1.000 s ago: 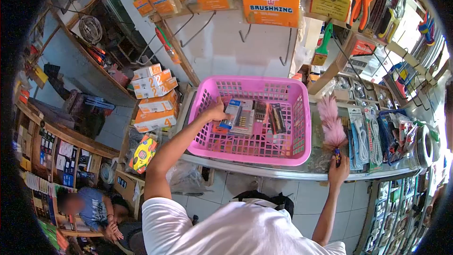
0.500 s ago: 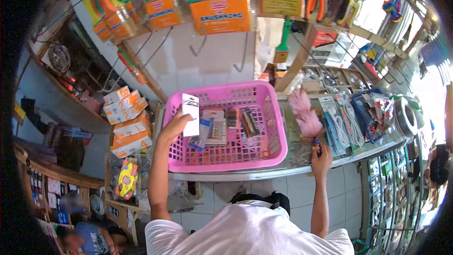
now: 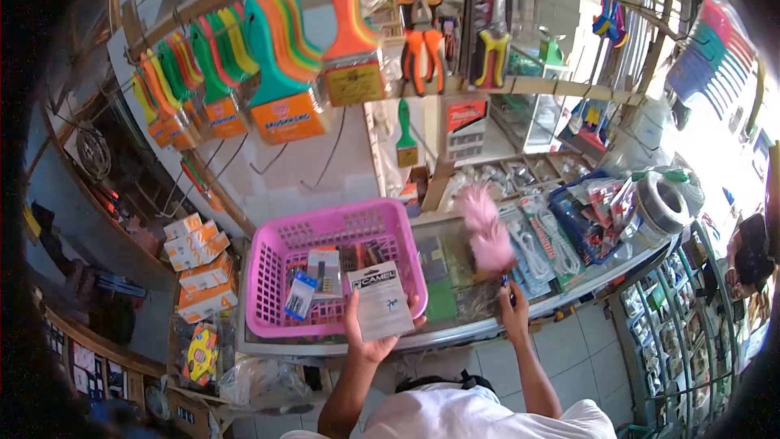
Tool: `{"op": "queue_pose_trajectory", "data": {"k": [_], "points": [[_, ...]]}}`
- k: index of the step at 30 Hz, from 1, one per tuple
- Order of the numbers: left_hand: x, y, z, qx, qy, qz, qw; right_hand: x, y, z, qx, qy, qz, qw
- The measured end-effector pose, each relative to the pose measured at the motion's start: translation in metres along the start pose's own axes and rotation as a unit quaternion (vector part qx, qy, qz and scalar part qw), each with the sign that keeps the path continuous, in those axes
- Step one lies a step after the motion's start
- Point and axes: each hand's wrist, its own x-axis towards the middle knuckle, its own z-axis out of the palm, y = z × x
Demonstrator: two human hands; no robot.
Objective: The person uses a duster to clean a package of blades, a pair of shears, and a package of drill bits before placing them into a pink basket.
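Observation:
My left hand (image 3: 374, 348) grips a white card package (image 3: 380, 305) printed CAMEL, tilted up over the front right side of a pink plastic basket (image 3: 270, 323). Inside the basket lie a blue-and-clear blister pack (image 3: 301, 294), a grey-and-clear pack (image 3: 325, 270) and darker packs partly hidden by the card. Fingers of my right hand (image 3: 513, 313) wrap round the dark handle of a pink feather duster (image 3: 487, 236). The duster's feathers rest on or just above the glass counter (image 3: 435, 329), beside packaged white cables.
Paint brushes (image 3: 284, 73) and orange-handled pliers (image 3: 422, 57) hang from a rack above. Packed white cables (image 3: 552, 232), a blue basket of packets (image 3: 589, 215) and a cable roll (image 3: 662, 203) line the right. Orange-and-white boxes (image 3: 207, 276) are stacked at left. A person (image 3: 751, 264) stands far right.
My left hand has brought the white card from the basket's left side to its front right, label now showing. The view has swung right; the duster stays in my right hand.

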Motion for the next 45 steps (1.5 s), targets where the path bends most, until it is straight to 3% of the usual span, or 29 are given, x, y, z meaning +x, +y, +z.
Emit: {"op": "queue_pose_trajectory", "data": {"k": [3, 9, 11, 13, 14, 15, 16, 17, 19, 22, 23, 26, 27, 30, 32, 34, 35, 38, 39, 40, 42, 43, 45], "points": [[0.016, -0.023, -0.016, -0.005, -0.035, -0.011, 0.999, -0.007, 0.005, -0.033, 0.130, -0.072, -0.013, 0.989], [0.031, -0.066, -0.013, 0.055, -0.044, -0.041, 0.997, -0.053, -0.069, -0.100, 0.224, -0.123, 0.012, 0.967], [0.034, -0.083, -0.007, 0.068, -0.057, -0.072, 0.993, -0.048, -0.070, -0.134, 0.166, -0.216, -0.026, 0.962], [0.037, -0.107, -0.009, -0.022, -0.032, -0.096, 0.995, -0.038, -0.079, -0.175, 0.116, -0.290, -0.019, 0.950], [0.041, -0.120, -0.009, -0.067, -0.022, -0.107, 0.992, -0.025, -0.077, -0.192, 0.058, -0.317, -0.092, 0.942], [0.041, -0.132, -0.003, 0.163, -0.082, -0.035, 0.983, -0.009, -0.071, -0.207, 0.000, -0.342, -0.163, 0.925], [0.041, -0.145, 0.003, 0.381, -0.108, 0.055, 0.917, -0.001, -0.073, -0.220, -0.032, -0.357, -0.171, 0.918], [0.055, -0.151, -0.023, 0.149, -0.159, -0.083, 0.972, 0.006, -0.075, -0.234, -0.063, -0.371, -0.179, 0.909], [0.050, -0.154, 0.003, -0.016, -0.128, -0.257, 0.958, 0.013, -0.081, -0.245, -0.008, -0.342, -0.056, 0.938], [0.049, -0.175, -0.017, 0.083, -0.004, -0.137, 0.987, 0.012, -0.102, -0.245, -0.053, -0.282, -0.022, 0.958], [0.046, -0.180, -0.021, 0.192, -0.031, -0.062, 0.979, 0.017, -0.096, -0.257, -0.092, -0.327, -0.019, 0.940], [0.052, -0.181, -0.063, 0.014, 0.038, -0.138, 0.990, 0.023, -0.072, -0.274, -0.054, -0.329, -0.045, 0.942], [0.048, -0.180, -0.045, 0.009, -0.105, -0.165, 0.981, 0.017, -0.075, -0.271, -0.047, -0.280, 0.015, 0.959], [0.041, -0.176, -0.037, 0.039, -0.031, -0.149, 0.988, 0.007, -0.075, -0.268, -0.060, -0.303, -0.005, 0.951], [0.044, -0.171, -0.048, -0.221, 0.090, -0.194, 0.951, 0.013, -0.059, -0.276, -0.085, -0.341, -0.016, 0.936], [0.038, -0.176, -0.044, 0.019, 0.053, -0.128, 0.990, 0.012, -0.054, -0.273, -0.096, -0.321, -0.025, 0.942], [0.036, -0.175, -0.041, -0.016, -0.079, -0.143, 0.986, 0.010, -0.052, -0.273, -0.084, -0.317, -0.003, 0.945], [0.039, -0.180, -0.061, -0.134, -0.182, -0.159, 0.961, -0.002, -0.064, -0.269, -0.057, -0.331, 0.027, 0.941], [0.026, -0.181, -0.034, 0.050, 0.001, -0.151, 0.987, -0.002, -0.063, -0.270, -0.051, -0.360, 0.011, 0.932], [0.028, -0.182, -0.040, 0.014, -0.002, -0.138, 0.990, -0.003, -0.061, -0.269, -0.044, -0.389, -0.006, 0.920], [0.028, -0.187, -0.056, -0.058, -0.006, -0.111, 0.992, -0.005, -0.052, -0.268, -0.026, -0.322, 0.016, 0.946], [0.025, -0.185, -0.058, -0.028, -0.064, -0.124, 0.990, -0.004, -0.044, -0.273, -0.036, -0.305, 0.032, 0.951], [0.026, -0.181, -0.078, -0.044, 0.014, -0.160, 0.986, -0.009, -0.043, -0.277, -0.042, -0.318, 0.054, 0.946]]}}
